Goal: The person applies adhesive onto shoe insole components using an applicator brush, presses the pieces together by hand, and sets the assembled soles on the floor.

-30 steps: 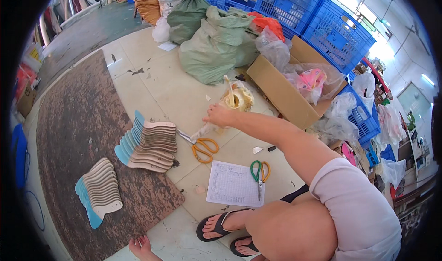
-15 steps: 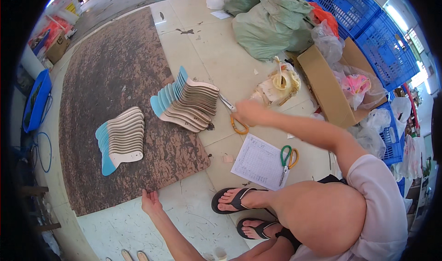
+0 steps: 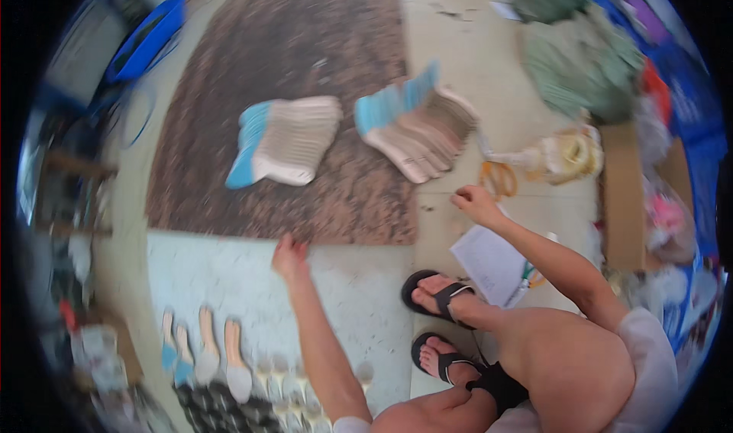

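Observation:
My left hand [image 3: 290, 257] is at the near edge of a dark, mottled board [image 3: 229, 204], its fingers slightly apart and touching the edge. On the board lies a fanned row of shoe insoles [image 3: 294, 139], beige with light blue ends. A second fanned row of insoles [image 3: 420, 120] rests by the board's right edge. My right hand [image 3: 477, 202] hovers over the tiled floor to the right, just nearer than the orange-handled scissors [image 3: 498, 179]. Its fingers look bunched, but blur hides whether anything is in them. A printed paper sheet [image 3: 489, 261] lies below that wrist.
A second pair of scissors, green-handled [image 3: 527, 271], lies on the sheet. A yellowed glue container [image 3: 576, 154], cardboard box [image 3: 622, 196] and green sack [image 3: 580, 63] stand at right. Single insoles [image 3: 238, 360] and dark objects lie near left. A blue bin [image 3: 149, 40] is far left.
My right hand has come away from the orange-handled scissors, toward me. The view has swung left and nearer, bringing the single insoles into sight. My left hand stays at the board's edge.

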A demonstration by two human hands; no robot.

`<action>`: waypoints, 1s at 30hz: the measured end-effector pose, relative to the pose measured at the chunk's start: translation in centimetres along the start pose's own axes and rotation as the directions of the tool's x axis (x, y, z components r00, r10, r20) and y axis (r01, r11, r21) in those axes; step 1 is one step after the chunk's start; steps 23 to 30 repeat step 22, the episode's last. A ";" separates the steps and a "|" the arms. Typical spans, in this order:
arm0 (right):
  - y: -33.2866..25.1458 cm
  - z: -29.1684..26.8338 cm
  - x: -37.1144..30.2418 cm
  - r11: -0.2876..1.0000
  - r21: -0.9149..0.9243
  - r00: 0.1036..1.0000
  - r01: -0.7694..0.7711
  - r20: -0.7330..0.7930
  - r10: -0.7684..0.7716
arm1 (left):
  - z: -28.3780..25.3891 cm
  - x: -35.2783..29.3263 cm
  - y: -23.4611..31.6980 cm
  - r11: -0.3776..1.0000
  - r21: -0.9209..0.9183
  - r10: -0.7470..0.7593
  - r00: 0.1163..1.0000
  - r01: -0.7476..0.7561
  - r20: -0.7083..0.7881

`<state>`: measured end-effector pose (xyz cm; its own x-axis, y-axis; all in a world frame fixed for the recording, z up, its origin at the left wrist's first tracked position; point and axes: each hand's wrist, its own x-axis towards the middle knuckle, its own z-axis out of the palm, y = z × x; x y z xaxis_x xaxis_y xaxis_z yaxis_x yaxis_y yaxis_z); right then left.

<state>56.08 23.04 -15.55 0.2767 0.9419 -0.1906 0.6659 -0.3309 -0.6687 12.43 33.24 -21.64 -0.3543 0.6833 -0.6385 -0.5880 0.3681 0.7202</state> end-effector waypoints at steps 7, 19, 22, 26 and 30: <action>-6.0 4.8 -1.5 0.761 0.559 0.938 -0.328 0.286 0.195 | -3.6 -4.1 0.6 0.996 -0.023 0.076 0.976 -0.082 -0.206; -7.2 4.8 -2.2 0.726 0.494 0.828 -0.478 0.528 0.187 | -5.5 -8.4 0.1 0.999 -0.029 0.018 0.956 -0.027 -0.294; -5.8 4.1 0.9 0.689 0.402 0.727 -0.603 0.634 0.266 | -3.3 -6.9 0.1 0.993 0.052 -0.076 0.930 0.102 -0.360; -5.8 4.1 0.9 0.689 0.402 0.727 -0.603 0.634 0.266 | -3.3 -6.9 0.1 0.993 0.052 -0.076 0.930 0.102 -0.360; -5.8 4.1 0.9 0.689 0.402 0.727 -0.603 0.634 0.266 | -3.3 -6.9 0.1 0.993 0.052 -0.076 0.930 0.102 -0.360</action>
